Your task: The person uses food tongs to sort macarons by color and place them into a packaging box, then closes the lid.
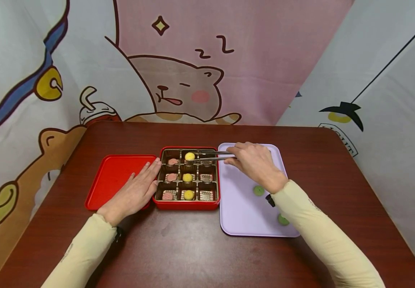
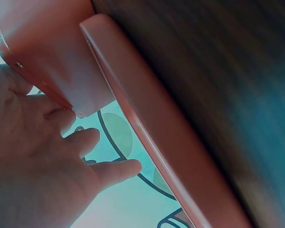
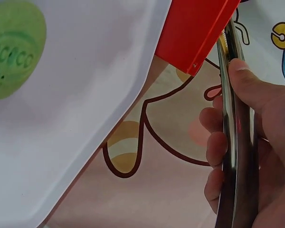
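Note:
My right hand [image 1: 256, 162] grips metal tongs [image 1: 212, 159], which reach left into the back row of a red box [image 1: 187, 206] with a dark divided insert. Their tips are at a round yellow piece [image 1: 190, 156] in the back middle compartment; whether they pinch it I cannot tell. Two more yellow pieces lie in the middle column, and pink pieces [image 1: 172, 177] in the left one. In the right wrist view, fingers and thumb wrap the tongs. My left hand [image 1: 133, 196], fingers extended, touches the box's left side and lies over part of a red lid [image 1: 115, 176].
Right of the box, a lilac tray [image 1: 240, 216] holds green round pieces [image 1: 258, 191], partly hidden by my right forearm. One green piece [image 3: 14, 50] shows embossed lettering in the right wrist view. A patterned cloth [image 1: 258, 60] hangs behind the brown table [image 1: 178, 256].

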A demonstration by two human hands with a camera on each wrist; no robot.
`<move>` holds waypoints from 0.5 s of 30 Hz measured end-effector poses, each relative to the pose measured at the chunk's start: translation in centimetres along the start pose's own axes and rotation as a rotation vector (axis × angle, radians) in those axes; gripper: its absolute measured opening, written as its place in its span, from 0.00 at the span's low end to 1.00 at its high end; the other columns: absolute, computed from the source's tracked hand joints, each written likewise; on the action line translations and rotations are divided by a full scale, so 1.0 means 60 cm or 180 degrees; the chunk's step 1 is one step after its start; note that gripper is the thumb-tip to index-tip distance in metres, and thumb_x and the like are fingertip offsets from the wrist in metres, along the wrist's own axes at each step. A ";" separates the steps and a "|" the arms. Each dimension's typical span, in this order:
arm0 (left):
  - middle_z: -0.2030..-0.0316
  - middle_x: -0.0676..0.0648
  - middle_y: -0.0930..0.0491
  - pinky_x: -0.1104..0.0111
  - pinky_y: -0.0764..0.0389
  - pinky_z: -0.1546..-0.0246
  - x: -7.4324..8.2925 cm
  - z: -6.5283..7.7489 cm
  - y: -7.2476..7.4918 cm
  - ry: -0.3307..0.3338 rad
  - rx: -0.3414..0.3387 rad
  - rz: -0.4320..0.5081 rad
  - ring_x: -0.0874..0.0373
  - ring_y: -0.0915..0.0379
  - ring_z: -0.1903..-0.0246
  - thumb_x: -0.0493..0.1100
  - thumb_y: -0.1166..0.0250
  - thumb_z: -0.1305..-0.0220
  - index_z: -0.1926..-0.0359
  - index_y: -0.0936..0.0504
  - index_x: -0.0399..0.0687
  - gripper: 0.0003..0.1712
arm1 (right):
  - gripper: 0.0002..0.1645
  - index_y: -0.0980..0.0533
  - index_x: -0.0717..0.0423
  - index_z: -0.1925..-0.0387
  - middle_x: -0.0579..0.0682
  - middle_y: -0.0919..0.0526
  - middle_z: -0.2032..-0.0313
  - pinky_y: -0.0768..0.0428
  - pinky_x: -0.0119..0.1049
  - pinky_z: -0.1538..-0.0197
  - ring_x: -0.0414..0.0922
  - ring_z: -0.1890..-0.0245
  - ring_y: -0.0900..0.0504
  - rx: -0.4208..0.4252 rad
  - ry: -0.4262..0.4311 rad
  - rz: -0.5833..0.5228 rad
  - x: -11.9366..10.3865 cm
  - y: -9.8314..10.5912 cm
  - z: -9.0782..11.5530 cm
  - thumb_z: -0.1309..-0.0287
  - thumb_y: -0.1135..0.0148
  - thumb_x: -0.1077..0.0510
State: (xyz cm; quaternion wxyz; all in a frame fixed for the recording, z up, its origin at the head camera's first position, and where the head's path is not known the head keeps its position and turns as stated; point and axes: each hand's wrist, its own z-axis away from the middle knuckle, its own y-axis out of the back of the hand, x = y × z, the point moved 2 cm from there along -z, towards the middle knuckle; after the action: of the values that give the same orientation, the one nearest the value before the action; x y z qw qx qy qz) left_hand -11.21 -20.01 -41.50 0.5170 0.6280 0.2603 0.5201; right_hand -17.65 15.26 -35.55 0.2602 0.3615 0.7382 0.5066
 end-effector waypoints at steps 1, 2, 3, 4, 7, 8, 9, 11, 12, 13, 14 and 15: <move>0.17 0.45 0.57 0.31 0.50 0.29 0.000 0.000 0.000 0.0000 0.0000 0.0001 0.40 0.60 0.20 0.50 0.53 0.19 0.16 0.55 0.47 0.39 | 0.22 0.13 0.49 0.53 0.45 0.12 0.64 0.20 0.46 0.73 0.49 0.68 0.16 -0.0002 0.0001 0.0002 0.000 0.000 -0.001 0.41 0.26 0.41; 0.17 0.45 0.57 0.31 0.50 0.29 0.000 0.000 0.000 -0.0001 -0.0002 0.0003 0.40 0.60 0.20 0.50 0.53 0.19 0.16 0.55 0.47 0.39 | 0.22 0.13 0.49 0.53 0.45 0.12 0.64 0.20 0.47 0.73 0.50 0.68 0.16 -0.0001 0.0002 0.0007 0.000 -0.001 -0.001 0.41 0.26 0.41; 0.17 0.45 0.57 0.31 0.50 0.29 0.000 0.000 0.000 0.0000 -0.0003 0.0003 0.40 0.60 0.20 0.50 0.53 0.19 0.16 0.55 0.47 0.39 | 0.22 0.13 0.49 0.53 0.46 0.12 0.64 0.20 0.47 0.72 0.50 0.68 0.16 -0.0001 0.0003 0.0014 0.000 -0.001 -0.002 0.41 0.26 0.41; 0.17 0.45 0.57 0.31 0.50 0.29 0.000 0.000 0.000 -0.0001 0.0000 -0.0001 0.40 0.60 0.20 0.50 0.53 0.19 0.16 0.55 0.47 0.39 | 0.22 0.13 0.49 0.53 0.45 0.12 0.64 0.20 0.47 0.72 0.50 0.68 0.16 -0.0004 0.0005 0.0021 -0.001 -0.001 -0.003 0.42 0.26 0.41; 0.17 0.45 0.57 0.31 0.50 0.29 0.000 0.000 0.000 0.0002 -0.0001 -0.0005 0.40 0.60 0.20 0.50 0.53 0.19 0.16 0.55 0.47 0.39 | 0.21 0.13 0.49 0.53 0.46 0.13 0.64 0.20 0.47 0.72 0.51 0.68 0.16 -0.0010 0.0011 0.0037 -0.002 0.000 -0.006 0.42 0.25 0.42; 0.17 0.45 0.57 0.31 0.50 0.29 0.000 0.000 0.000 0.0005 -0.0002 -0.0007 0.40 0.60 0.20 0.50 0.52 0.19 0.16 0.55 0.47 0.39 | 0.21 0.13 0.49 0.53 0.46 0.13 0.64 0.20 0.47 0.72 0.51 0.69 0.16 -0.0009 0.0011 0.0045 -0.002 0.001 -0.007 0.42 0.25 0.42; 0.17 0.45 0.57 0.31 0.50 0.29 0.000 0.000 0.000 0.0009 -0.0004 -0.0008 0.40 0.60 0.20 0.50 0.52 0.19 0.16 0.55 0.47 0.39 | 0.21 0.13 0.49 0.53 0.46 0.13 0.65 0.21 0.47 0.73 0.51 0.69 0.17 -0.0009 0.0012 0.0051 -0.002 0.001 -0.007 0.42 0.24 0.42; 0.17 0.45 0.57 0.31 0.50 0.29 0.001 0.000 0.000 0.0020 -0.0010 -0.0003 0.40 0.60 0.20 0.51 0.52 0.19 0.16 0.56 0.48 0.39 | 0.21 0.13 0.50 0.53 0.46 0.13 0.65 0.21 0.46 0.73 0.51 0.69 0.17 -0.0002 0.0021 0.0068 -0.002 0.002 -0.008 0.42 0.24 0.43; 0.17 0.45 0.57 0.31 0.50 0.29 0.001 0.000 0.000 0.0023 -0.0012 -0.0001 0.40 0.60 0.20 0.51 0.52 0.19 0.16 0.56 0.48 0.39 | 0.21 0.12 0.50 0.53 0.46 0.13 0.65 0.21 0.46 0.73 0.51 0.69 0.17 0.0001 0.0028 0.0078 -0.002 0.002 -0.008 0.42 0.24 0.43; 0.17 0.45 0.58 0.32 0.50 0.29 0.001 0.000 0.000 0.0026 -0.0015 0.0000 0.40 0.60 0.20 0.51 0.52 0.19 0.16 0.56 0.48 0.39 | 0.21 0.12 0.51 0.53 0.47 0.13 0.65 0.21 0.46 0.73 0.51 0.70 0.17 0.0004 0.0034 0.0089 -0.003 0.002 -0.008 0.42 0.24 0.43; 0.17 0.45 0.58 0.32 0.50 0.28 0.001 0.000 0.000 0.0026 -0.0014 0.0001 0.40 0.60 0.20 0.51 0.52 0.19 0.16 0.56 0.48 0.39 | 0.22 0.12 0.51 0.53 0.47 0.13 0.65 0.21 0.46 0.73 0.51 0.70 0.17 0.0006 0.0042 0.0099 -0.003 0.003 -0.007 0.42 0.24 0.42; 0.17 0.45 0.58 0.32 0.50 0.29 0.001 0.000 0.000 0.0024 -0.0013 0.0000 0.40 0.60 0.20 0.51 0.52 0.19 0.16 0.56 0.48 0.39 | 0.22 0.13 0.51 0.53 0.47 0.13 0.65 0.21 0.46 0.73 0.51 0.69 0.16 0.0007 0.0050 0.0106 -0.003 0.003 -0.007 0.42 0.24 0.42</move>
State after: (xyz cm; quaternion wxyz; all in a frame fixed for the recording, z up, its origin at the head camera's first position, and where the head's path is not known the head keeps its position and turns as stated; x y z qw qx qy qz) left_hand -11.18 -19.98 -41.47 0.5173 0.6250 0.2611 0.5230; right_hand -17.79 14.92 -35.22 0.2456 0.3701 0.7346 0.5129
